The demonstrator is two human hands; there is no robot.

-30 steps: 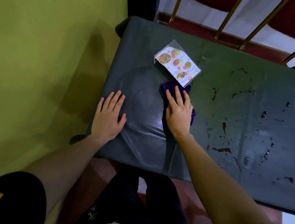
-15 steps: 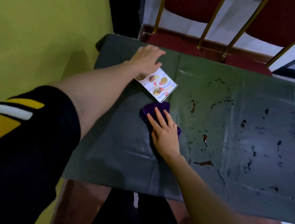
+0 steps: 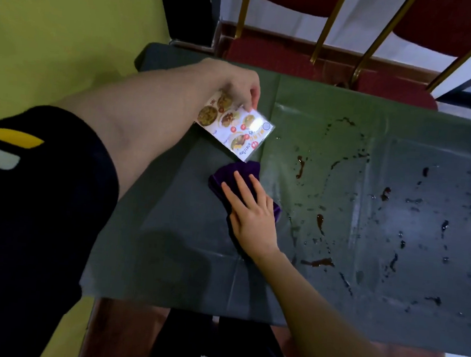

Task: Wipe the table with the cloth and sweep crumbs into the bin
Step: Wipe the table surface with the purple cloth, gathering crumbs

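A folded purple cloth (image 3: 236,174) lies on the dark green table (image 3: 331,124), and my right hand (image 3: 251,210) presses flat on it with straight fingers. My left hand (image 3: 237,84) reaches across to the far left part of the table and grips the top edge of a clear menu card stand (image 3: 236,129) with food pictures. The stand's near corner is just above the cloth. Dark brown sauce streaks (image 3: 300,165) and several wet drops (image 3: 391,261) spread over the table's right half. No bin is in view.
A yellow-green wall (image 3: 56,37) runs along the table's left side. Red chairs with gold legs (image 3: 324,38) stand behind the far edge. My dark-clothed legs (image 3: 215,345) are at the near edge.
My left hand left the table's near left part, reached forward and took hold of the menu stand, now tilting it. My right hand stays flat on the cloth.
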